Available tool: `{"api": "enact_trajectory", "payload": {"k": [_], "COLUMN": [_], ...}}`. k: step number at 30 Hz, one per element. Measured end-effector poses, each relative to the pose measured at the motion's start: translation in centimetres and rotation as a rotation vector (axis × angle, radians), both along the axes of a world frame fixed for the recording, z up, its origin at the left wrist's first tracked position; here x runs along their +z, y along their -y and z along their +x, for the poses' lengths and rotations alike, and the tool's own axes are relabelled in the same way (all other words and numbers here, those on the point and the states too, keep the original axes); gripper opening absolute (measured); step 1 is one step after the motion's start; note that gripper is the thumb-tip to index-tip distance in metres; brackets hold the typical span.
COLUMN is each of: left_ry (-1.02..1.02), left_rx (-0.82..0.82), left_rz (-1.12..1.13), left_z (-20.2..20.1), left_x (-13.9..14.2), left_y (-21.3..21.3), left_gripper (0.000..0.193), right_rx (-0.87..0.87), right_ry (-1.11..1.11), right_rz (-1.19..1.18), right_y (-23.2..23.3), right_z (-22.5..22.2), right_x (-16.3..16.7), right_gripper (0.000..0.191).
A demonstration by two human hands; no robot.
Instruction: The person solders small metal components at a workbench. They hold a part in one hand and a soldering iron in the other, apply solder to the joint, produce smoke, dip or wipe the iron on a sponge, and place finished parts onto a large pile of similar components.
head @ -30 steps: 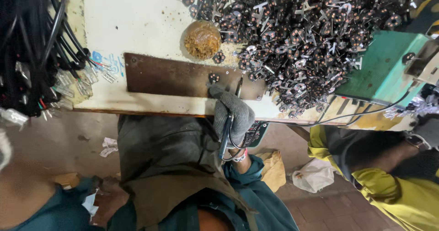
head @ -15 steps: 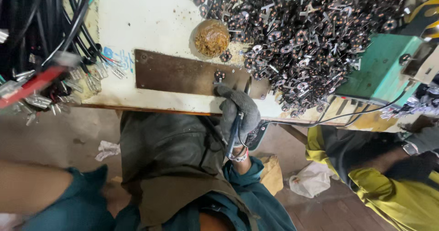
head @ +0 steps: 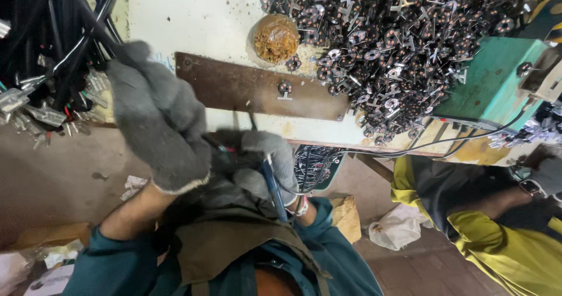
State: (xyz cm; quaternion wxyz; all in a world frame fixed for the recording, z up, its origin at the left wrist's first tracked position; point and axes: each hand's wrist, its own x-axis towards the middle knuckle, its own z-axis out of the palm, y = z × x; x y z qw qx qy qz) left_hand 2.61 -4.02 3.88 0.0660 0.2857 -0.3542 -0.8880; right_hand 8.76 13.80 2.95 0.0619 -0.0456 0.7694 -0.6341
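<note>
A pale surface (head: 193,21) fills the top of the view, and a big heap of small metal parts (head: 398,38) covers its right half. A green box (head: 489,82) sits on the right edge of the heap. A thick bunch of black cables (head: 41,44) hangs at the left, with flat metal ends sticking out at the bottom. A long rusty plate (head: 257,91) lies flat on the surface, and one small metal part (head: 285,89) rests on it. Just above the plate sits a round brown lump (head: 276,38). Below the edge of the surface, the left hand (head: 158,120) in a grey glove is held up in front of the cables, and its fingers (head: 126,59) curl around one black cable. I cannot tell how tight the hold is. The right hand (head: 263,164), also in a grey glove, is just beside it, lower down and near the lap. Its fingers are clamped on a thin tool (head: 274,187) with a blue handle, which runs down past the wrist. At the right, another person in a yellow top (head: 515,249) sits close by. A white bag (head: 398,226) lies on the floor between the two people.
</note>
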Motion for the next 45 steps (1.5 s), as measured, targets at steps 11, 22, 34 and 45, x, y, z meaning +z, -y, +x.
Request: {"api": "enact_trajectory", "payload": {"k": [11,22,34,45], "left_ry": [0.124,-0.031,0.078,0.046], "left_rx": [-0.054,-0.084,-1.317,-1.138], "left_rz": [0.124,0.004,-0.74,-0.683], "left_z": [-1.0,1.3,4.5,0.9], "left_x": [0.7,-0.1,-1.2,-0.1], "left_y": [-3.3,-3.4,1.0,-0.8], "left_gripper": [0.026,0.026,0.031,0.016], "right_rx": [-0.095,-0.18,-0.718,-0.863], "right_ry": [0.188,-0.171,-0.081,0.699], "right_rz": [-0.033,0.233,-0.061,-0.412], "right_y": [-0.5,-1.0,-2.8,-5.9], "right_z": [1.5,-0.4,-0.8,6.7], "right_x": [-1.4,-1.0,-1.2,-11.7], "right_gripper": [0.035,0.038,0.032,0.039]}}
